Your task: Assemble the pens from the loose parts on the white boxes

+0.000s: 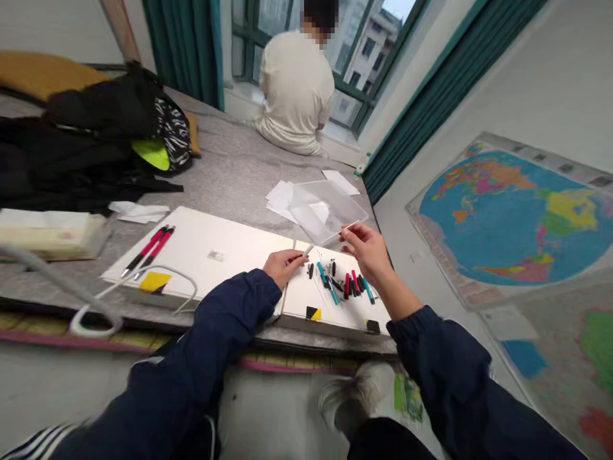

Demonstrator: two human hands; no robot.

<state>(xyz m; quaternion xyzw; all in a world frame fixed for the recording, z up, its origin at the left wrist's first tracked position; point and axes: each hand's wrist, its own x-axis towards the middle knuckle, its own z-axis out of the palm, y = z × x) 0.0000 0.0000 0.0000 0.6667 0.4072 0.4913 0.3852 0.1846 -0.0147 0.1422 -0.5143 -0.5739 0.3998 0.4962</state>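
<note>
My right hand (pixel 368 250) pinches the near edge of a translucent plastic box (pixel 311 217). The fingers of my left hand (pixel 286 267) are closed at the seam between two white boards, around a small pale piece too small to name. Between and below my hands lie loose pen parts (pixel 330 281) in black, turquoise and pink-red, spread over the right white board (pixel 299 305). Two pink-and-black pens (pixel 149 250) rest side by side on the left white board (pixel 239 246).
Paper slips (pixel 280 199) lie behind the boards. To the left are a tissue pack (pixel 52 233), dark clothes (pixel 96 140) and a pale cable (pixel 96 306). A person (pixel 297 89) sits by the window, facing away. A world map (pixel 517 211) hangs on the right wall.
</note>
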